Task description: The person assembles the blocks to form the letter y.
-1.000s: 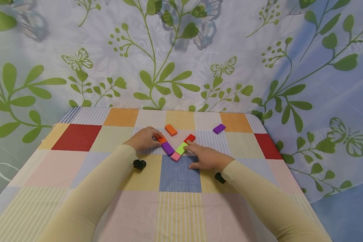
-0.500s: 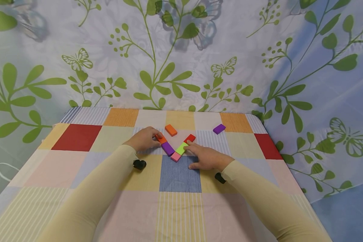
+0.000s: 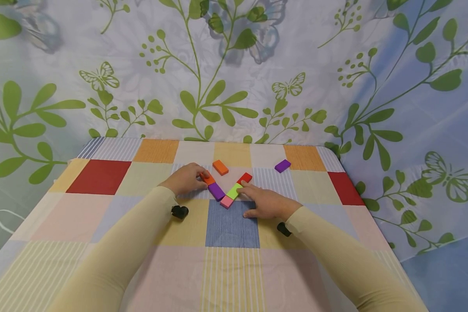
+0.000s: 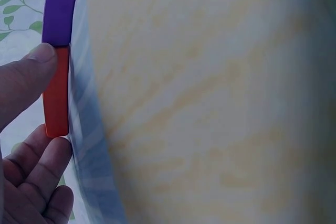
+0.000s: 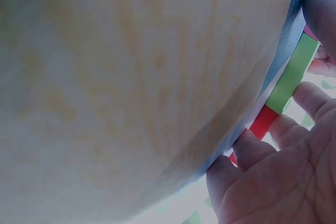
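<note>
My left hand pinches an orange wooden block lying on the table; in the left wrist view its thumb lies on the block and fingertips touch the far end. That block abuts a purple block. Close to it, a pink block, a lime green block and a red block run in a slanted row, so the two rows form a V. Fairly straight fingers of my right hand touch the green and red blocks' side, with the thumb apart from them.
Beyond the V lies a loose orange block. Another purple block lies farther right. A patchwork cloth covers the table, and a leaf-patterned curtain hangs behind it. A white cable shows at the left.
</note>
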A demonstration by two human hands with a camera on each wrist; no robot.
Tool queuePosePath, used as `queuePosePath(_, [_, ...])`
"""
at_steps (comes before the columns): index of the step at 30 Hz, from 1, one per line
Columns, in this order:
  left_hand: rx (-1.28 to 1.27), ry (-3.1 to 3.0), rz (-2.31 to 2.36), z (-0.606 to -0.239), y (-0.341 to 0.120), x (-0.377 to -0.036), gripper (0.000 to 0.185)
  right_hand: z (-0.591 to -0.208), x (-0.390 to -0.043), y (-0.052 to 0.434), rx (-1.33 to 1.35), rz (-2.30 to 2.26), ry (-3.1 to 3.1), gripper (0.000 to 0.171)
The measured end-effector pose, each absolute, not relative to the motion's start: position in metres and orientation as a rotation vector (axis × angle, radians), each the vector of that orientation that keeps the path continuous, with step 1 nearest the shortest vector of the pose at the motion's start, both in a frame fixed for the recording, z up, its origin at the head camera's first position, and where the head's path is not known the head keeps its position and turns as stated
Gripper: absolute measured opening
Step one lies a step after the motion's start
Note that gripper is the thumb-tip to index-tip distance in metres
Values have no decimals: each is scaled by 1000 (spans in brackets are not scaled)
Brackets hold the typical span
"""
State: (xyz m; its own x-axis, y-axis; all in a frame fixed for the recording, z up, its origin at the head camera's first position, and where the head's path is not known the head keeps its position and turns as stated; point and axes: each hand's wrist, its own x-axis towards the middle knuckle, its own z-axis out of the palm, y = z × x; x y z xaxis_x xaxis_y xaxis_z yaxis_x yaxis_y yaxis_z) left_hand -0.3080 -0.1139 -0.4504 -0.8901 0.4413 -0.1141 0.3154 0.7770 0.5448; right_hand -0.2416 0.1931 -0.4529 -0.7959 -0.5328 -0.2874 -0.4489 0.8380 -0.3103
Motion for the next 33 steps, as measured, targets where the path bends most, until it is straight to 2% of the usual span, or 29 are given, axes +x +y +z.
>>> queuePosePath(33, [578, 2786, 768, -451, -127, -313, 39, -452, -241, 194, -755, -330, 2652, 84])
